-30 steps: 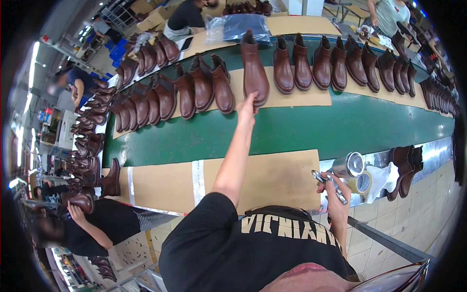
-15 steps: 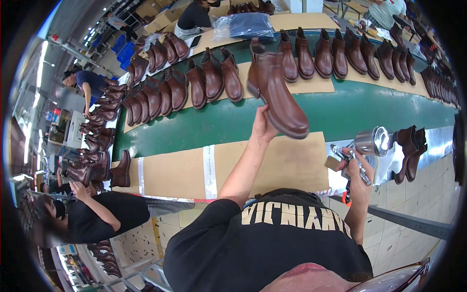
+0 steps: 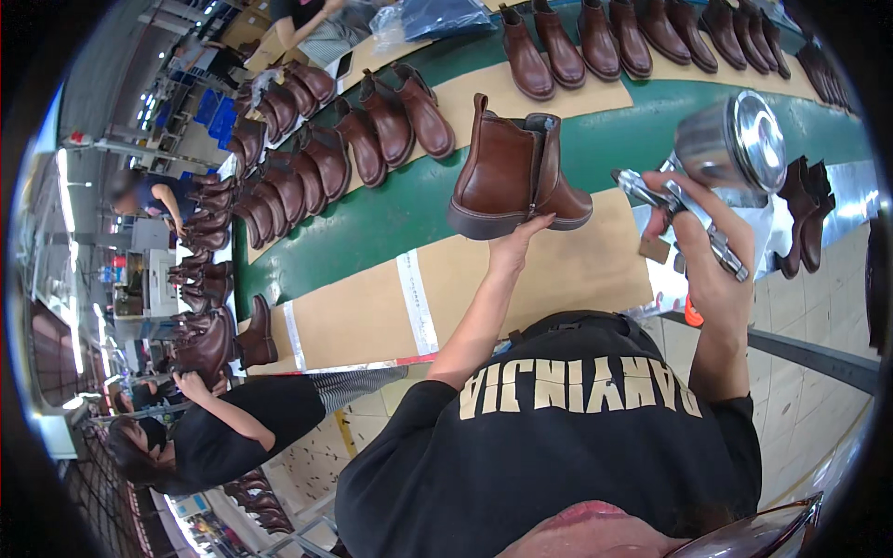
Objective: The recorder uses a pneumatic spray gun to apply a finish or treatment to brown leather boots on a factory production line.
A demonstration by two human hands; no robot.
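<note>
we look down at our own two hands over a long table (image 3: 400,209) with a green belt and sheets of brown cardboard. our left hand (image 3: 514,247) is raised, its fingers (image 3: 539,223) spread under the sole of a brown ankle boot (image 3: 514,172), holding it up in the air above the cardboard, toe pointing right. our right hand (image 3: 707,251) is closed in a fist around the handle of a metal spray gun (image 3: 693,200), whose shiny cup sits just above the hand, near the boot's toe but apart from it. rows of matching brown boots (image 3: 372,130) stand along the far side of the belt and curve away to the left. at lower left another person (image 3: 214,432) in black handles boots on a rack.
</note>
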